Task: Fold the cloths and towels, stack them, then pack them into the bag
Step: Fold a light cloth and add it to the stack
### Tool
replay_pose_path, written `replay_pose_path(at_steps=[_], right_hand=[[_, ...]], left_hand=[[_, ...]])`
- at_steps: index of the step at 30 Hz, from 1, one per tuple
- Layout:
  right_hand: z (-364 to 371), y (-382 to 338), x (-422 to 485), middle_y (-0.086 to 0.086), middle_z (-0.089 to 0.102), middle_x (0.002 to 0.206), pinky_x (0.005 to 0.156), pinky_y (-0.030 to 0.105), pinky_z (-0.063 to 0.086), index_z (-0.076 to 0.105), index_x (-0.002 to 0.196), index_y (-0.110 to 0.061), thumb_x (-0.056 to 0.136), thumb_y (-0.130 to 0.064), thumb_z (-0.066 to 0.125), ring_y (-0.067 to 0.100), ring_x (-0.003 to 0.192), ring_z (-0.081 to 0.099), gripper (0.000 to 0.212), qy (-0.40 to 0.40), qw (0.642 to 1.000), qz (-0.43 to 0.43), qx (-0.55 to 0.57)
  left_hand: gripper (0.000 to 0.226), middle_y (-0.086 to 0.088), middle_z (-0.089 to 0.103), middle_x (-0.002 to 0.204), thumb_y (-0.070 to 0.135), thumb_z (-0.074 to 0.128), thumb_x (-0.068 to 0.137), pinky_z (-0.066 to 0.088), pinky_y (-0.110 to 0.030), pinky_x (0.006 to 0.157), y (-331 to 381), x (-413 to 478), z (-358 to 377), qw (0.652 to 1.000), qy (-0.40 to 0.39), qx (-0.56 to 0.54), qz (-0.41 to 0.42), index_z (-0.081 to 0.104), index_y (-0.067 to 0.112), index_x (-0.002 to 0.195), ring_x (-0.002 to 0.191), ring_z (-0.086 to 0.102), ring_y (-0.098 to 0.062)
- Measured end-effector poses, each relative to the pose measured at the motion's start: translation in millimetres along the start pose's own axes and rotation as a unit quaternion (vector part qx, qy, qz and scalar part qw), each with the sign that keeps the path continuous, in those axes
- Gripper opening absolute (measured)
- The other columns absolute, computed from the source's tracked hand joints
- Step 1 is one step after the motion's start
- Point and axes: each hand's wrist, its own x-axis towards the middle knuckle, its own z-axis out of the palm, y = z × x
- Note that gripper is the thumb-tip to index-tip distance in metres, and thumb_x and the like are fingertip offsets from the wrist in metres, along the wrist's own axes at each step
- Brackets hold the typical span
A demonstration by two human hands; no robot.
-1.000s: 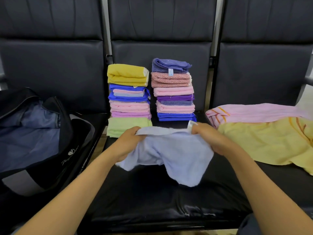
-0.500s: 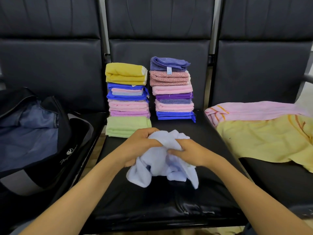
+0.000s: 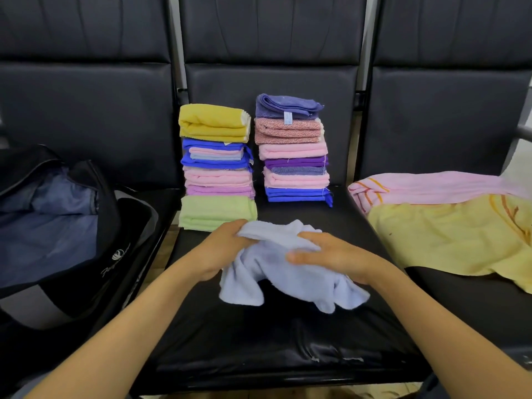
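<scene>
The left hand [image 3: 227, 249] and the right hand [image 3: 331, 256] both grip a crumpled light-blue cloth [image 3: 288, 283], which sags onto the middle seat [image 3: 259, 341]. The left hand's fingers curl round its top edge. The right hand pinches a fold between thumb and fingers. At 12 o'clock from the cloth stand 2 piles of folded cloths, the left stack [image 3: 217, 168] and the right stack [image 3: 293, 151], just beside each other. The open bag [image 3: 112, 226] lies at 9 o'clock. At 2 o'clock a pink towel [image 3: 431, 187] and a yellow towel [image 3: 446, 237] lie unfolded, touching.
</scene>
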Motion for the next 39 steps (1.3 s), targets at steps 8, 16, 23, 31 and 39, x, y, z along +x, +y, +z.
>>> replay_pose_path(at_steps=[8, 16, 23, 31, 39], right_hand=[[1, 8, 1, -0.006, 0.054, 0.079, 0.058, 0.023, 0.041, 0.051, 0.087, -0.024, 0.093, -0.016, 0.049, 0.018, 0.077, 0.057, 0.01, 0.042, 0.943, 0.057, -0.325], [-3, 8, 1, 0.001, 0.067, 0.111, 0.089, 0.027, 0.051, 0.062, 0.115, -0.018, 0.093, -0.019, 0.059, 0.015, 0.101, 0.064, 0.022, 0.01, 0.996, -0.02, 0.09], [-13, 3, -5, -0.015, 0.069, 0.096, 0.078, 0.017, 0.049, 0.067, 0.1, -0.03, 0.071, -0.021, 0.083, -0.001, 0.093, 0.063, 0.034, -0.06, 0.996, -0.02, 0.055], [-16, 20, 3, -0.001, 0.064, 0.098, 0.066, 0.028, 0.045, 0.057, 0.094, -0.022, 0.084, -0.032, 0.059, 0.019, 0.083, 0.059, 0.014, 0.064, 0.88, 0.113, -0.458], [-15, 21, 6, -0.002, 0.066, 0.098, 0.081, 0.032, 0.05, 0.061, 0.101, -0.017, 0.094, -0.023, 0.051, 0.021, 0.093, 0.061, 0.014, 0.091, 0.957, -0.015, -0.276]], left_hand=[[0.036, -0.005, 0.072, 0.106, 0.018, 0.082, 0.074, 0.051, -0.03, 0.092, 12, -8, 10, 0.988, -0.128, -0.009, -0.085, 0.069, 0.015, 0.107, 0.102, 0.067, -0.018], [0.019, -0.001, 0.056, 0.081, 0.027, 0.059, 0.09, 0.037, -0.024, 0.067, -14, 10, 4, 0.921, -0.047, 0.381, -0.072, 0.059, 0.009, 0.084, 0.074, 0.05, -0.015], [0.021, -0.005, 0.067, 0.11, 0.019, 0.052, 0.095, 0.049, -0.04, 0.096, -14, 7, -11, 0.985, 0.035, 0.168, 0.02, 0.064, 0.011, 0.111, 0.106, 0.061, -0.023], [0.023, 0.008, 0.072, 0.096, 0.03, 0.075, 0.081, 0.051, -0.019, 0.081, 6, -3, 15, 0.989, -0.117, 0.095, 0.011, 0.067, 0.023, 0.102, 0.088, 0.066, -0.006], [0.02, 0.0, 0.054, 0.076, 0.028, 0.057, 0.091, 0.036, -0.021, 0.062, -10, 3, 12, 0.93, -0.071, 0.354, -0.077, 0.054, 0.011, 0.08, 0.069, 0.049, -0.012]])
